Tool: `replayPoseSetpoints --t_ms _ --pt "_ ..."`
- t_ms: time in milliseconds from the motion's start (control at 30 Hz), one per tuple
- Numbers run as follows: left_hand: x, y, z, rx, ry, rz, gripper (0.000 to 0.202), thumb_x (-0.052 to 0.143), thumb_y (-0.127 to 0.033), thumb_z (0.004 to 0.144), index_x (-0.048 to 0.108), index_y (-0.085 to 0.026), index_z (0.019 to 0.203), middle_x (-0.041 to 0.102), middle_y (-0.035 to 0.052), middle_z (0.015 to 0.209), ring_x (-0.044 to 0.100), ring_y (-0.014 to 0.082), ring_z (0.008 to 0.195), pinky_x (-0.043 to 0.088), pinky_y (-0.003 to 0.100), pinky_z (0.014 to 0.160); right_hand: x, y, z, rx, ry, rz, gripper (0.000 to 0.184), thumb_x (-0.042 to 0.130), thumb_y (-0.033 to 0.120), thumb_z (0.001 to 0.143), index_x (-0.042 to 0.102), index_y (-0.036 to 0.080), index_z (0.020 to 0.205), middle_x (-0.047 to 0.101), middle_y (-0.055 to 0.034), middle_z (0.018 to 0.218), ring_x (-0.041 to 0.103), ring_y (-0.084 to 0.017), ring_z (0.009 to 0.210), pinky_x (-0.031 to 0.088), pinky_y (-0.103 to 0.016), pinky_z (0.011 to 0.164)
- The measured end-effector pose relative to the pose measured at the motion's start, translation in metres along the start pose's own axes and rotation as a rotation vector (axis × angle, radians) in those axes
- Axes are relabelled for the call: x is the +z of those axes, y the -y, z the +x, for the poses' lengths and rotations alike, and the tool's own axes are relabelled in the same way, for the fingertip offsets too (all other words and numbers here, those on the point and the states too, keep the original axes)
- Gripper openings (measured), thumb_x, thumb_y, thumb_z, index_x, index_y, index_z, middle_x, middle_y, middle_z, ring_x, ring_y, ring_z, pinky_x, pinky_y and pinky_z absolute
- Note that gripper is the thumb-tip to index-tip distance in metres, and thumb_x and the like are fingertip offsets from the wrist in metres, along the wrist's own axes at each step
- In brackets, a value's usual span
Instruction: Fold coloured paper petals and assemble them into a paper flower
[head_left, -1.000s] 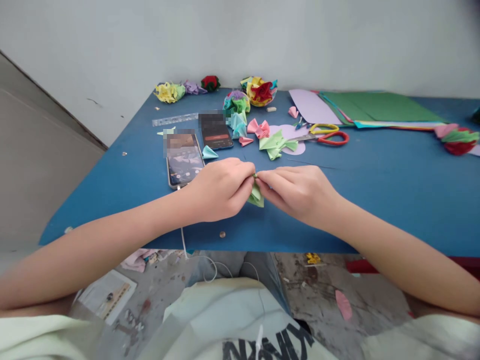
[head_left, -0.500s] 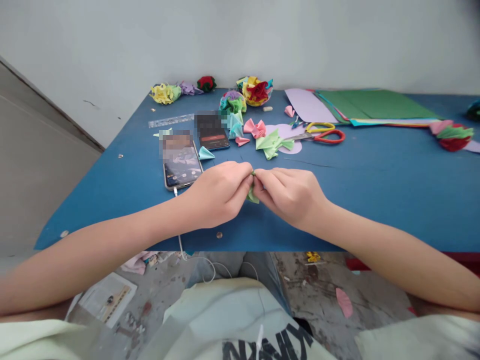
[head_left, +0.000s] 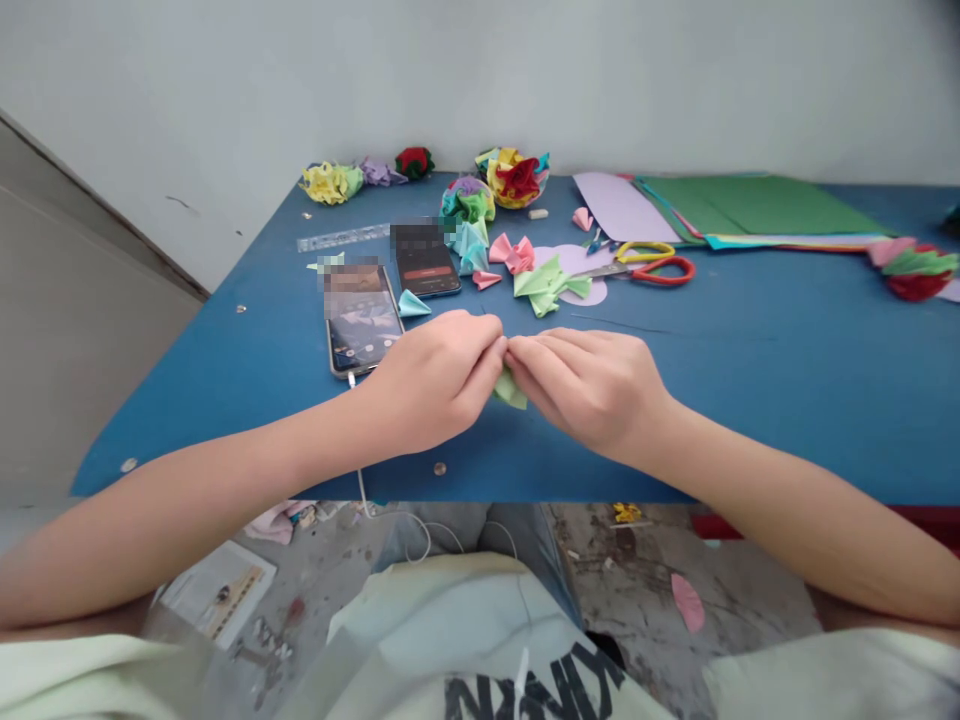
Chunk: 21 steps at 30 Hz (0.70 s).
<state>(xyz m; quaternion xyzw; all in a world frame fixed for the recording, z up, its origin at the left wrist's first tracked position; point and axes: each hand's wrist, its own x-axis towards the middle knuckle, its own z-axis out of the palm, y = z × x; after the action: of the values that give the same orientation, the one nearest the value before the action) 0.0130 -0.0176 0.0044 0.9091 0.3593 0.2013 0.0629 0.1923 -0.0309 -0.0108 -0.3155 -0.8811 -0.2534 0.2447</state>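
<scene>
A small folded piece of light green paper [head_left: 511,390] is pinched between both my hands just above the blue table [head_left: 750,380], near its front edge. My left hand [head_left: 435,385] is closed on its left side, and my right hand [head_left: 589,385] is closed on its right side, fingertips of the two meeting over it. Most of the paper is hidden by my fingers. A phone [head_left: 363,318] lies just left of my left hand, and a second phone [head_left: 425,260] lies behind it.
Folded paper pieces lie behind my hands: green [head_left: 550,285], pink [head_left: 512,254], cyan [head_left: 412,304]. Red-and-yellow scissors [head_left: 645,265], a clear ruler [head_left: 342,238], stacked coloured sheets [head_left: 739,212] and paper flower balls [head_left: 516,180] sit farther back. A white cable [head_left: 367,490] hangs off the front edge.
My fingertips have pressed closer together over the green paper, which now lies a little lower between my hands. Both arms stay where they were.
</scene>
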Motion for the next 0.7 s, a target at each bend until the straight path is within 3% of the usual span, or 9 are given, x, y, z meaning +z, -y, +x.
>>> replayPoseSetpoints --t_ms 200,500,700 --pt "-0.003 0.003 0.0 0.073 0.0 0.051 0.019 0.031 -0.019 0.09 0.047 -0.015 0.08 0.047 0.0032 0.07 0.043 0.0157 0.07 0.035 0.028 0.063 0.003 -0.007 -0.003 0.124 -0.009 0.208 0.021 0.045 0.024 0.088 0.062 0.016 0.081 0.065 -0.0013 0.065 0.059 -0.012 0.058 0.038 -0.022 0.052" --pt "-0.003 0.007 0.001 0.183 -0.044 0.108 0.023 0.03 -0.02 0.091 0.048 -0.014 0.076 0.049 0.0049 0.07 0.042 0.017 0.072 0.036 0.029 0.064 0.0 -0.007 -0.002 0.214 -0.019 0.313 0.018 0.051 0.027 0.085 0.066 0.02 0.08 0.068 0.0015 0.067 0.06 -0.01 0.057 0.042 -0.021 0.053" --pt "-0.002 0.005 0.0 0.211 -0.082 0.196 0.023 0.032 -0.02 0.089 0.049 -0.013 0.076 0.053 0.0067 0.073 0.044 0.0177 0.073 0.038 0.029 0.063 -0.004 -0.012 0.006 0.235 -0.04 0.654 0.011 0.058 0.018 0.081 0.068 0.017 0.082 0.07 -0.0047 0.093 0.063 -0.013 0.085 0.05 -0.026 0.08"
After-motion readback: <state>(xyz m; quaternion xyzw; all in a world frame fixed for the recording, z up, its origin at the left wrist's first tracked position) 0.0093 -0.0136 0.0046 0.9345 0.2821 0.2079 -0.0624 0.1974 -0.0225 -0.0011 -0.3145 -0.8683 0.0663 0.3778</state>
